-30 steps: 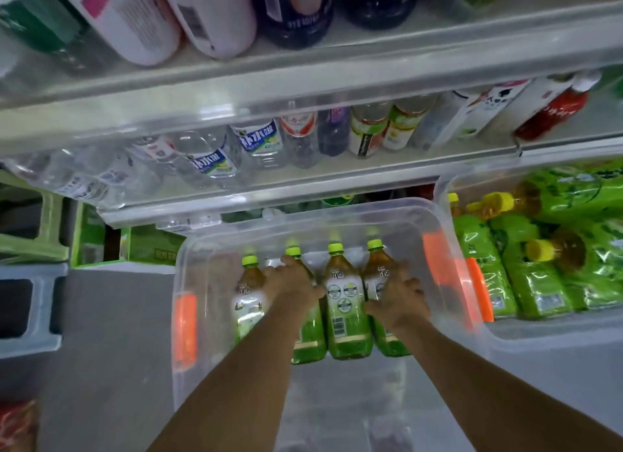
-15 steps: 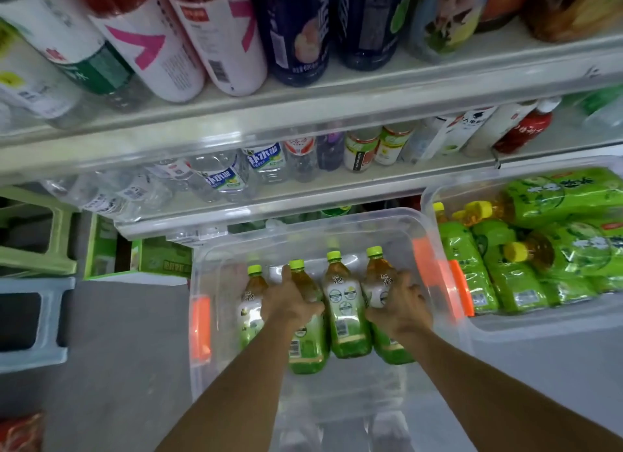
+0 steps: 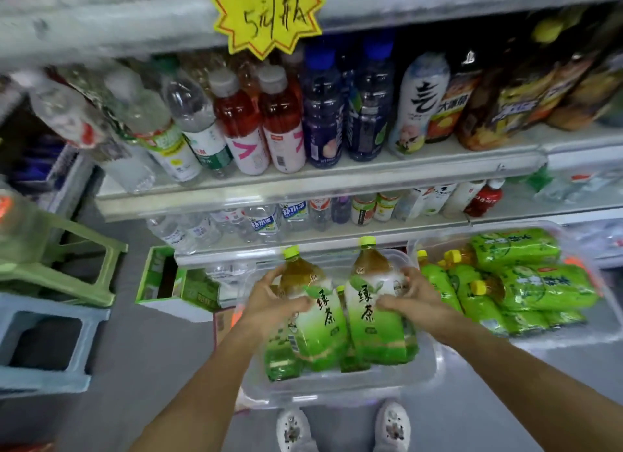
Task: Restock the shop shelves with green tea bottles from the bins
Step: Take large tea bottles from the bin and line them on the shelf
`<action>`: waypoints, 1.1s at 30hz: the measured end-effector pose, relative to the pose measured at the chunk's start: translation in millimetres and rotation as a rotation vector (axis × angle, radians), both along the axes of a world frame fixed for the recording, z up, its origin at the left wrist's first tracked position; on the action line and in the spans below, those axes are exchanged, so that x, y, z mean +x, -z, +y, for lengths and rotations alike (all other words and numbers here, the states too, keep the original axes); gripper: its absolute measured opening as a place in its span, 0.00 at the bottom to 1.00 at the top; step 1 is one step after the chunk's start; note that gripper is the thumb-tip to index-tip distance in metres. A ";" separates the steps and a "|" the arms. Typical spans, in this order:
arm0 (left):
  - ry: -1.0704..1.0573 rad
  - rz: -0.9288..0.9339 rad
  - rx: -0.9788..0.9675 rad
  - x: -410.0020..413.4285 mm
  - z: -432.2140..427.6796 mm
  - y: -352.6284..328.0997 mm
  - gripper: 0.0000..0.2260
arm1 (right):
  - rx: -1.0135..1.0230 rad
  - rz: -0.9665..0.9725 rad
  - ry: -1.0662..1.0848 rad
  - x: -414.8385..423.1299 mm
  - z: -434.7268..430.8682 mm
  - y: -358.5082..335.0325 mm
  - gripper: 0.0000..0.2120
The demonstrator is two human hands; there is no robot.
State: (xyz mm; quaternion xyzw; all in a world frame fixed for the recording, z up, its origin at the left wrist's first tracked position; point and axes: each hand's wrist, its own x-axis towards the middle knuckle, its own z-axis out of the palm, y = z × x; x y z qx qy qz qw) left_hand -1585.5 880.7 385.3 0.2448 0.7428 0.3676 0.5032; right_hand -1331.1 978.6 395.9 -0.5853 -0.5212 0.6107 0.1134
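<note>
My left hand (image 3: 273, 300) grips a green tea bottle (image 3: 313, 316) with a yellow-green cap, and my right hand (image 3: 409, 293) grips a second green tea bottle (image 3: 374, 316). Both bottles are lifted above the clear plastic bin (image 3: 337, 389) on the floor, side by side, caps pointing toward the shelves. More green tea bottles (image 3: 283, 357) lie under them in the bin, mostly hidden.
A second clear bin (image 3: 546, 337) at the right holds several green-labelled bottles (image 3: 526, 283). Shelves (image 3: 320, 182) ahead carry water, red, blue and tea drinks, with a yellow price star (image 3: 269, 13) above. A green carton (image 3: 175, 283) and plastic stools (image 3: 50, 283) stand left. My shoes (image 3: 391, 424) are below.
Both hands have lifted a green tea bottle each out of the bin toward me. The view has tilted up, showing a higher shelf and the price star.
</note>
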 end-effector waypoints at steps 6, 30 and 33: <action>-0.197 -0.224 0.297 1.4 5.8 -74.9 0.32 | -0.147 0.357 0.060 -4.7 9.9 -80.5 0.30; -0.111 0.124 0.973 -9.8 52.2 -363.3 0.26 | 0.489 0.712 -0.048 -48.6 55.7 -337.6 0.35; -0.128 0.149 1.070 -20.5 63.3 -401.1 0.23 | 0.656 0.767 -0.048 -54.2 68.6 -384.5 0.26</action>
